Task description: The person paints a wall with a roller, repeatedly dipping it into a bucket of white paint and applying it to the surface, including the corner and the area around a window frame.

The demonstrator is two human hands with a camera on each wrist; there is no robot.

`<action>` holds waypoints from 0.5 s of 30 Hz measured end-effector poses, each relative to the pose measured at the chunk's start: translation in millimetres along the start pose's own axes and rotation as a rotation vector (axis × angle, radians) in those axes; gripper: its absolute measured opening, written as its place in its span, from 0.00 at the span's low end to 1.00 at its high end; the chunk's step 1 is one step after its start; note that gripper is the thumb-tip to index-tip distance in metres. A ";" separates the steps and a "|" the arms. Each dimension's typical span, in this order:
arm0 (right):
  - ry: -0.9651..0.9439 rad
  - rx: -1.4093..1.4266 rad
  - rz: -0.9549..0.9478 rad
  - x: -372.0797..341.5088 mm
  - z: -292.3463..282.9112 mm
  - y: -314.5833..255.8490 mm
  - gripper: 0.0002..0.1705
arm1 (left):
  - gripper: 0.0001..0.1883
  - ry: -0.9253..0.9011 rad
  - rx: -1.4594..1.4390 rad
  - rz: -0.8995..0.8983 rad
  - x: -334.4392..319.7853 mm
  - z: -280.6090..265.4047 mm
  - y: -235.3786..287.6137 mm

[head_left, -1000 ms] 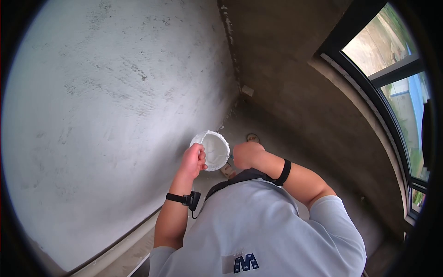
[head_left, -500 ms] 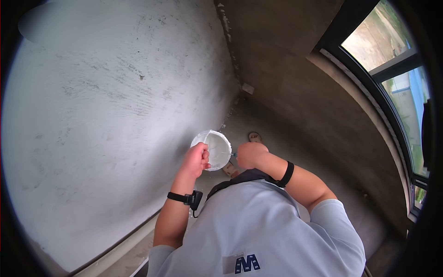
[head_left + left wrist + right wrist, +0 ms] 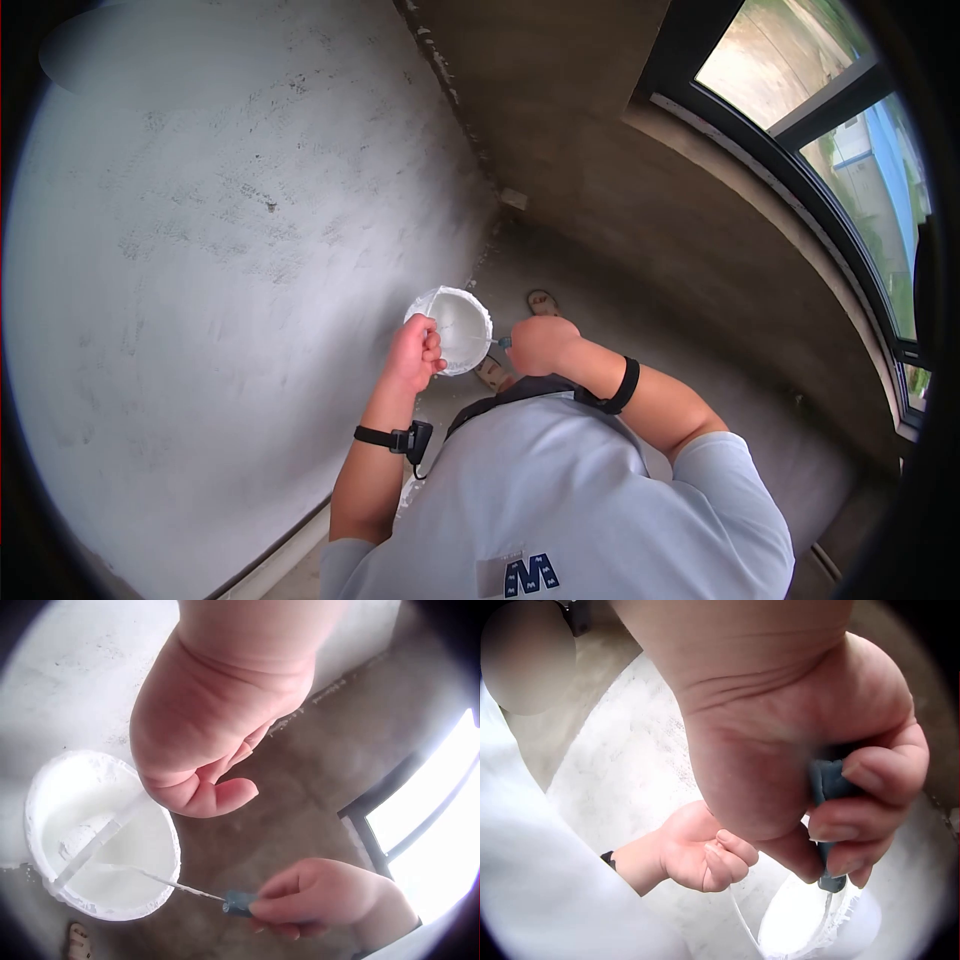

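Observation:
A white bucket (image 3: 466,330) hangs in front of my body, its rim caked with white material and a pale layer inside. My left hand (image 3: 412,352) grips the bucket's handle (image 3: 97,844), a pale strip that rises from the rim to the curled fingers. To the right of the bucket, my right hand (image 3: 542,345) holds a tool by its short blue handle (image 3: 238,903). From that handle a thin, white-coated shaft (image 3: 191,889) reaches over the rim into the bucket. The tool's far end merges with the white inside, so its shape is hidden.
A pale, dark-streaked wall (image 3: 200,300) stands at the left, close beside the bucket. A brown wall (image 3: 590,150) with a black-framed window (image 3: 740,130) runs along the right. Sandalled feet (image 3: 541,302) are on the grey floor below.
The head view has swung slightly, so the walls and window sit further left. My right hand has drawn a little away from the bucket, and more of the tool's shaft shows. The left hand keeps its grip.

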State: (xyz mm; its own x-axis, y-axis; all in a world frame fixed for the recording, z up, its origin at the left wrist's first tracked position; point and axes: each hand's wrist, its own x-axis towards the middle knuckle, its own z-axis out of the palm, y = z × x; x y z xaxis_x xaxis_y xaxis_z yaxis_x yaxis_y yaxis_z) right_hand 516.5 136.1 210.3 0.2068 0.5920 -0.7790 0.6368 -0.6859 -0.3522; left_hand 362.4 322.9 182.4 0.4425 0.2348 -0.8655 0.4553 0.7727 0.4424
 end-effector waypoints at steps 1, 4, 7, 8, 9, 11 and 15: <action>0.002 0.009 0.008 -3.3 -0.6 2.3 0.15 | 0.06 0.008 0.000 -0.005 -0.3 1.7 1.3; 0.029 0.054 0.003 -16.8 -5.8 11.2 0.15 | 0.07 0.002 0.022 -0.009 -0.9 10.6 3.5; 0.039 0.055 0.005 -33.1 -9.2 18.3 0.17 | 0.07 -0.023 0.039 -0.013 -2.5 21.7 4.5; 0.042 0.069 0.015 -38.8 -10.2 19.8 0.18 | 0.07 -0.027 0.035 -0.020 -3.9 26.0 6.2; 0.044 0.084 0.022 -43.9 -11.5 20.7 0.19 | 0.07 -0.034 0.044 -0.020 -5.5 30.6 8.0; 0.056 0.106 0.043 -55.0 -13.3 23.9 0.19 | 0.07 -0.034 0.069 -0.021 -11.5 40.2 11.2; 0.067 0.141 0.093 -74.1 -10.6 34.1 0.20 | 0.07 -0.042 0.071 -0.028 -22.5 53.7 13.6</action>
State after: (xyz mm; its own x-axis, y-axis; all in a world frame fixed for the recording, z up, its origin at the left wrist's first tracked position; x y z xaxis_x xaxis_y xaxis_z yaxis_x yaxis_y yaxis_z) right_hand 530.7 73.3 261.5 0.3117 0.5472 -0.7768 0.5029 -0.7886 -0.3538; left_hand 400.1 296.5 220.5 0.4601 0.1874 -0.8679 0.5213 0.7342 0.4349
